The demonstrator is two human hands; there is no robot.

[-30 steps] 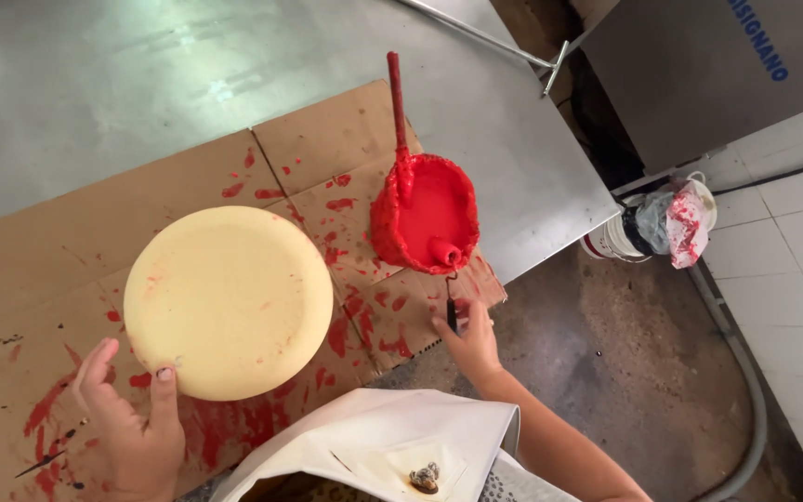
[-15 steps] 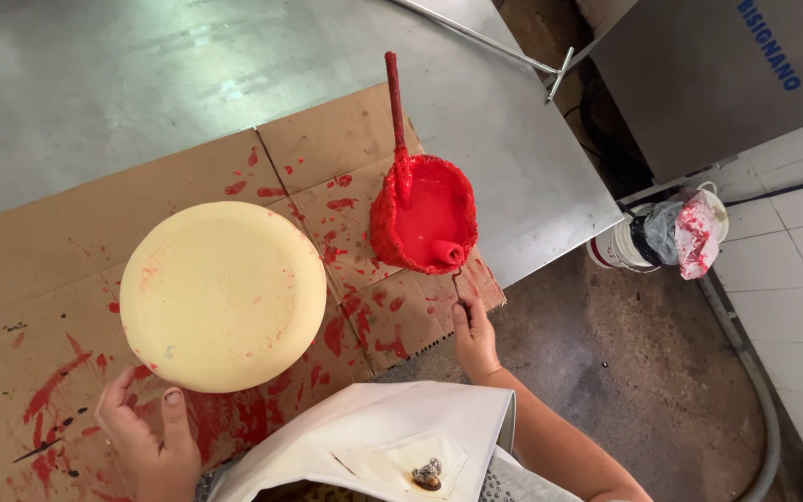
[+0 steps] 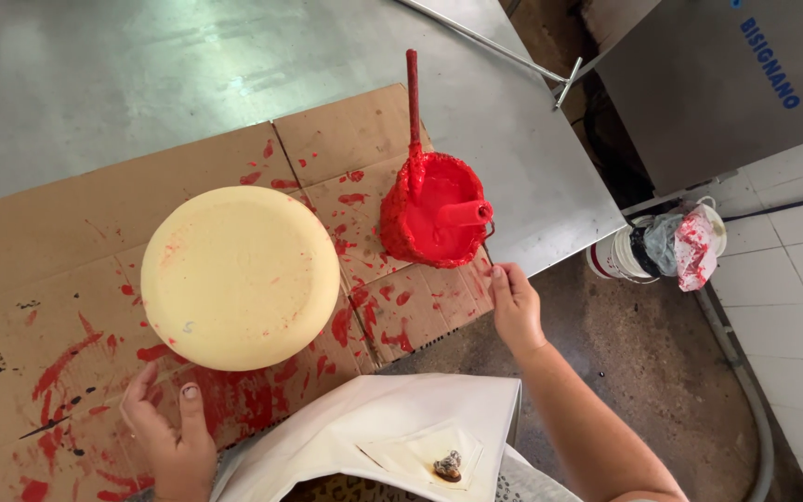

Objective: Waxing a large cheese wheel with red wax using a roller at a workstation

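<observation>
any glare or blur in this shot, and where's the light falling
Head view: soft glare streaks on the steel table; the pale yellow wheel, red paint pot and both hands, left hand and right hand, are sharp; no hard shadows, light looks diffuse.

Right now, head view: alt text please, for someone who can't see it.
A pale yellow round wheel lies on red-splattered cardboard over a steel table. The left hand rests flat on the cardboard below it; the right hand touches the cardboard's edge beside a red-coated pot with a brush handle sticking out.
</observation>
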